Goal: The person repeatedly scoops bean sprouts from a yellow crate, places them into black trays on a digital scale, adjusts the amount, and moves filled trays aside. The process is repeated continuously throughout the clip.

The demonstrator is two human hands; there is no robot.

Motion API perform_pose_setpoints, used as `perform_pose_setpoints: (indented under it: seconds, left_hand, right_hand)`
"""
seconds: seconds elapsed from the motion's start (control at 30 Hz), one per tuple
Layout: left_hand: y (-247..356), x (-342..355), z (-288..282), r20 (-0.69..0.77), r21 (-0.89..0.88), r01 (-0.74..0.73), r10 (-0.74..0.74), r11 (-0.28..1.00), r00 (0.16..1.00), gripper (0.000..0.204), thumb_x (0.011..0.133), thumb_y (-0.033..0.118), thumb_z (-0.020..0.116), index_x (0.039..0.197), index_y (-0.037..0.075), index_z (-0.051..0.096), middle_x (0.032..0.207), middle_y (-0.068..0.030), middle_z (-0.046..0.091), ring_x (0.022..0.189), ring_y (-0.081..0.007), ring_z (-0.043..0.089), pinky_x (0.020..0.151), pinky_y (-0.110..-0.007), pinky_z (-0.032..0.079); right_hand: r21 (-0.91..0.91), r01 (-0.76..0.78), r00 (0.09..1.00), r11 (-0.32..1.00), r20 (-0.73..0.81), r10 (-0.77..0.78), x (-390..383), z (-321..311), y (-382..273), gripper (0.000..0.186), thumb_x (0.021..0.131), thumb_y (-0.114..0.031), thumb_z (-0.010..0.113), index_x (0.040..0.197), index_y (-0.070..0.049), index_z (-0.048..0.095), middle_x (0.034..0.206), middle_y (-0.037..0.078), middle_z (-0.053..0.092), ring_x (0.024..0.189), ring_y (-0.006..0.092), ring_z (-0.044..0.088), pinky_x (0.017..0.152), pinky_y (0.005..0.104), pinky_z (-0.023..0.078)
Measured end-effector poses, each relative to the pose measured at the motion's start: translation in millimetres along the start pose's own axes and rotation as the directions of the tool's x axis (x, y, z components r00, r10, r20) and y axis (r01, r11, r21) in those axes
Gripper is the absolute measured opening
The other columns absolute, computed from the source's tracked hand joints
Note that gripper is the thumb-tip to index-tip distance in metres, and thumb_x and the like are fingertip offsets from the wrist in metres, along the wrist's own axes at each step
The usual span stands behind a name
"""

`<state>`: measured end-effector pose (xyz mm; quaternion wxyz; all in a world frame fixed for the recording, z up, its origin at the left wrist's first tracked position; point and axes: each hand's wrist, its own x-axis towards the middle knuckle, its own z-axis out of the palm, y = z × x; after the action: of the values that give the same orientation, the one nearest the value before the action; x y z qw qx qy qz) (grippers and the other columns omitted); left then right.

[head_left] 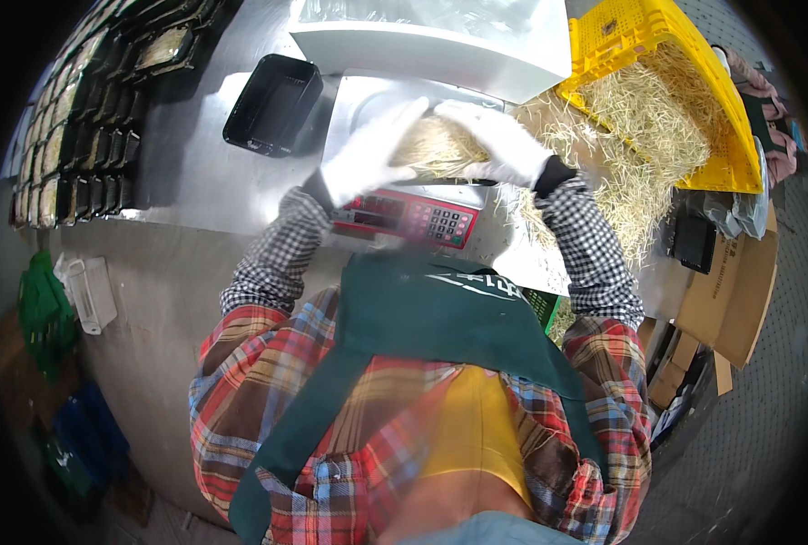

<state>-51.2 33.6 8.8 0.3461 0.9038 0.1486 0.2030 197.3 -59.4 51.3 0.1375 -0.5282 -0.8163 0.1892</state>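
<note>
Over a red-framed digital scale [404, 218], both my white-gloved hands cup a heap of thin pale-yellow strands [438, 147] that look like sprouts. My left hand [368, 150] curves round its left side, and my right hand [504, 143] presses from the right. A dark edge shows under the heap, perhaps a tray, but my hands hide most of it. The gloves are slightly blurred. To the left on the metal table lies an empty black tray [272, 104]. On the right, loose strands [640, 127] spill from a tipped yellow crate [722, 163].
Stacks of filled black trays [77, 136] stand at the far left. A white box [431, 45] sits behind the scale. At right are a cardboard box [726, 291] and dark trays [693, 242]. Green bags [45, 309] hang at left. Another person [767, 118] is at the far right.
</note>
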Motion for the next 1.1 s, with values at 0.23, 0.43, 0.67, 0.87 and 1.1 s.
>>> perform_pose_setpoints:
  seconds: [0.23, 0.43, 0.67, 0.87, 1.1]
  left_hand:
    - [10.5, -31.2, -49.3, -0.084, -0.596, 0.244, -0.362, 0.765, 0.928, 0.086, 0.087, 0.022, 0.071, 0.151, -0.003, 0.021, 0.154, -0.0203, 0.031, 0.143, -0.0281, 0.029, 0.119, -0.04, 0.02]
    - [26.2, 10.1, 37.5, -0.433, 0.323, 0.245, -0.088, 0.914, 0.897, 0.058, 0.087, 0.03, 0.065, 0.131, -0.004, 0.051, 0.127, -0.022, 0.055, 0.121, -0.0362, 0.049, 0.105, -0.046, 0.036]
    - [8.1, 30.8, 86.0, -0.266, 0.385, 0.06, 0.048, 0.921, 0.963, 0.039, 0.093, 0.026, 0.055, 0.124, 0.002, 0.057, 0.106, -0.0123, 0.065, 0.096, -0.0241, 0.062, 0.085, -0.039, 0.049]
    - [31.3, 33.1, 67.7, -0.228, 0.477, 0.064, 0.053, 0.877, 0.972, 0.031, 0.093, 0.023, 0.056, 0.116, 0.003, 0.063, 0.103, -0.0113, 0.066, 0.096, -0.024, 0.063, 0.081, -0.037, 0.052]
    - [37.0, 24.9, 45.2, -0.178, 0.251, -0.01, 0.056, 0.968, 0.982, 0.035, 0.093, 0.021, 0.057, 0.122, 0.002, 0.062, 0.124, -0.017, 0.061, 0.112, -0.0302, 0.058, 0.098, -0.042, 0.046]
  right_hand:
    - [0.029, -0.087, 0.991, 0.996, -0.095, 0.09, -23.7, -19.7, -1.9, 0.099, 0.065, -0.041, 0.085, 0.145, -0.007, 0.038, 0.139, 0.021, 0.05, 0.13, 0.0359, 0.046, 0.11, 0.0437, 0.037]
    - [-0.321, -0.112, 0.992, 0.94, -0.091, 0.087, 2.2, 19.5, -2.6, 0.111, 0.062, -0.042, 0.085, 0.147, 0.0, 0.028, 0.145, 0.024, 0.039, 0.13, 0.0381, 0.046, 0.109, 0.0437, 0.038]
    - [-0.286, -0.437, 0.884, 0.853, 0.04, 0.466, -27.8, 19.4, 13.9, 0.06, 0.082, -0.022, 0.067, 0.134, -0.008, 0.041, 0.107, 0.023, 0.063, 0.1, 0.0373, 0.064, 0.083, 0.0442, 0.054]
    - [-0.236, -0.426, 0.904, 0.873, -0.145, 0.402, -56.6, 9.8, 29.3, 0.024, 0.093, -0.022, 0.048, 0.099, -0.007, 0.066, 0.098, 0.017, 0.067, 0.093, 0.0333, 0.065, 0.083, 0.0427, 0.052]
    - [-0.07, -0.465, 0.881, 0.883, -0.139, 0.453, -81.9, -86.1, 17.1, 0.02, 0.092, -0.023, 0.062, 0.101, -0.006, 0.07, 0.092, 0.015, 0.068, 0.089, 0.0316, 0.065, 0.083, 0.0382, 0.052]
